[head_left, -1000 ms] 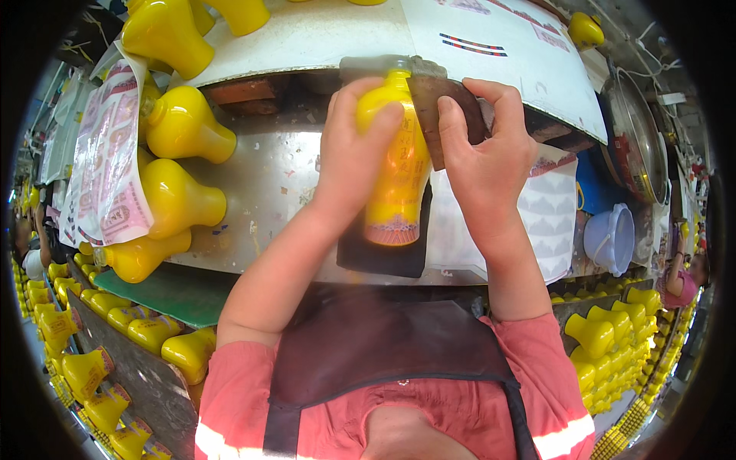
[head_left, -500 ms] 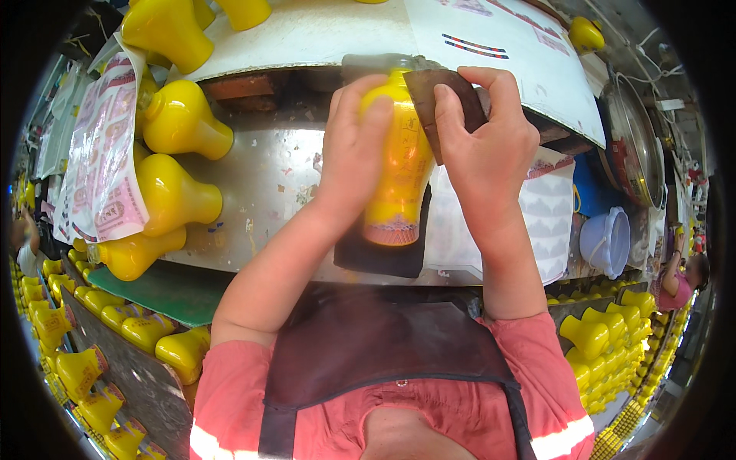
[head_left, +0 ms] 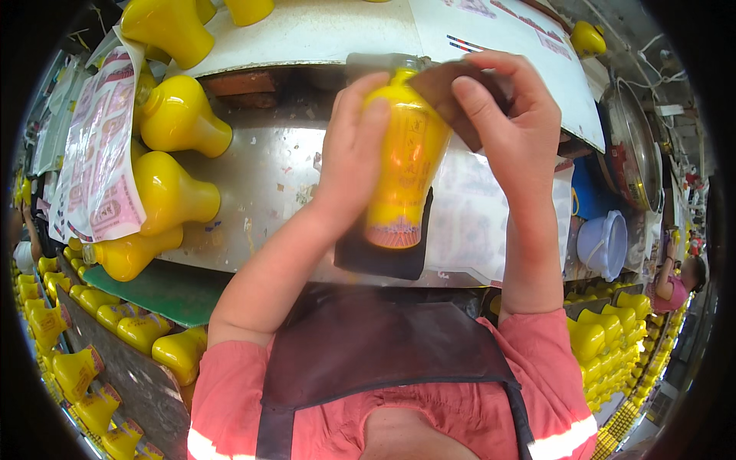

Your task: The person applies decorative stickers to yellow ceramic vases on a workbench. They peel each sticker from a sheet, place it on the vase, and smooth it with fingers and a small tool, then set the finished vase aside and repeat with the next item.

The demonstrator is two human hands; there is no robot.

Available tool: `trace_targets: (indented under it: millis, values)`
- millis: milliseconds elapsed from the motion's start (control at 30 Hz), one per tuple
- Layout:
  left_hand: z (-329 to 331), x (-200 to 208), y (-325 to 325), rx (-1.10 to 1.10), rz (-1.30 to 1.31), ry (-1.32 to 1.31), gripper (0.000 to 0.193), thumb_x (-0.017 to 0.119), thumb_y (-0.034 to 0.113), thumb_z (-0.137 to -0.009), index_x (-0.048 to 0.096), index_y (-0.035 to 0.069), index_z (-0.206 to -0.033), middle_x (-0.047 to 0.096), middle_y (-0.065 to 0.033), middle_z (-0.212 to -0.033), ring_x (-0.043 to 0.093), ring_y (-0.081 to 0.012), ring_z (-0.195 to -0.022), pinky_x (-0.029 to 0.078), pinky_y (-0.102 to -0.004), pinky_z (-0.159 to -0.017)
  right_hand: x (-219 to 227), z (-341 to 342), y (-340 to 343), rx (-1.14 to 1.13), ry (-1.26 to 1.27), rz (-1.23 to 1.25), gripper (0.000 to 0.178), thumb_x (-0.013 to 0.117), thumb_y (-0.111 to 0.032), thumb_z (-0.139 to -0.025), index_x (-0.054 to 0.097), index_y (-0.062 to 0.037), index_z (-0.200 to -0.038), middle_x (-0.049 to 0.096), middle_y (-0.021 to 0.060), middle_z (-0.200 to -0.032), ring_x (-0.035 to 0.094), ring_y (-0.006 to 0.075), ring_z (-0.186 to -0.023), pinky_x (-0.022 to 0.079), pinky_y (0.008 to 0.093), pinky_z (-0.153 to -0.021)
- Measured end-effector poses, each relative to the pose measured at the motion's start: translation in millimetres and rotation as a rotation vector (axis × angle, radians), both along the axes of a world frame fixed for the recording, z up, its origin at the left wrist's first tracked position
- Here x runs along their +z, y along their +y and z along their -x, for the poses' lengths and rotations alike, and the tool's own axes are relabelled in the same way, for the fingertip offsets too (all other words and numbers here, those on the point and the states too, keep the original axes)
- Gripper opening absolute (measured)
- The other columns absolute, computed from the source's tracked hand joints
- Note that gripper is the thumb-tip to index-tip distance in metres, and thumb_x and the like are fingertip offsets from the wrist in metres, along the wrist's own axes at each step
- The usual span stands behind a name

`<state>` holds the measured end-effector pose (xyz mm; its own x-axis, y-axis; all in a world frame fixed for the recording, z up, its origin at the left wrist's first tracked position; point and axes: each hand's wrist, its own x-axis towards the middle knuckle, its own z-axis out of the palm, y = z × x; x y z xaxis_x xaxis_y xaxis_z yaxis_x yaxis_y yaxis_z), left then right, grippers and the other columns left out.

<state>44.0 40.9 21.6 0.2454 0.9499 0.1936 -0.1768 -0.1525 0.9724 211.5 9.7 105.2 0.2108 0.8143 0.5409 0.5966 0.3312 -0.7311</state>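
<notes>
A glossy yellow bottle (head_left: pixel 402 176) lies on a black pad (head_left: pixel 381 263), its neck pointing away from me. It carries dark writing down its front and a patterned band round its base. My left hand (head_left: pixel 354 149) is wrapped round the bottle's left side near the shoulder. Between the thumb and fingers of my right hand (head_left: pixel 520 115) is a flat, dark brown scraper (head_left: pixel 454 100). The scraper's left corner is by the bottle's right shoulder; whether it touches I cannot tell.
Several yellow bottles (head_left: pixel 180 195) and a printed decal sheet (head_left: pixel 103 169) are at the left. Another decal sheet (head_left: pixel 471 222) lies right of the bottle. A pale blue bucket (head_left: pixel 602 244) stands at the right. A white raised board (head_left: pixel 330 34) crosses the far side.
My right hand has moved right, and the scraper has tilted and drawn away from the bottle's right side. My left hand and the bottle have hardly moved.
</notes>
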Motion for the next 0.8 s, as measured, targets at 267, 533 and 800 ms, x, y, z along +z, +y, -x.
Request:
trace_targets:
  millis: [267,533,800]
  values:
    - [0.5,-3.5,-6.1,-0.009,-0.064,-0.001,0.055,0.054,0.033,-0.104,0.044,-0.001,-0.146,0.051,-0.0208,-0.141,0.05,-0.0333,-0.132,0.037,-0.0413,-0.114,25.9,-7.4,29.0,0.167,-0.112,0.223,0.017,0.072,-0.01,-0.093,0.072,-0.0033,-0.11,0.072,0.0069,-0.089,0.066,0.008,-0.081,0.054,0.0238,-0.075]
    - [1.6,-6.6,-6.6,0.005,-0.16,0.107,0.073,0.069,0.038,-0.095,0.04,-0.002,-0.148,0.05,-0.0236,-0.141,0.049,-0.0391,-0.131,0.039,-0.0457,-0.112,39.5,1.5,47.4,0.232,-0.476,0.258,0.025,0.073,-0.011,-0.091,0.071,0.0001,-0.113,0.075,0.0099,-0.09,0.071,0.0152,-0.081,0.057,0.03,-0.076]
    - [-2.2,25.0,13.0,0.074,-0.244,0.393,0.063,0.077,0.034,-0.081,0.057,0.002,-0.132,0.059,-0.0187,-0.123,0.057,-0.0369,-0.116,0.046,-0.0451,-0.102,33.8,-11.2,31.9,0.124,-0.372,0.338,0.025,0.075,-0.015,-0.091,0.074,0.0,-0.112,0.076,0.0082,-0.095,0.069,0.0116,-0.081,0.057,0.026,-0.077]
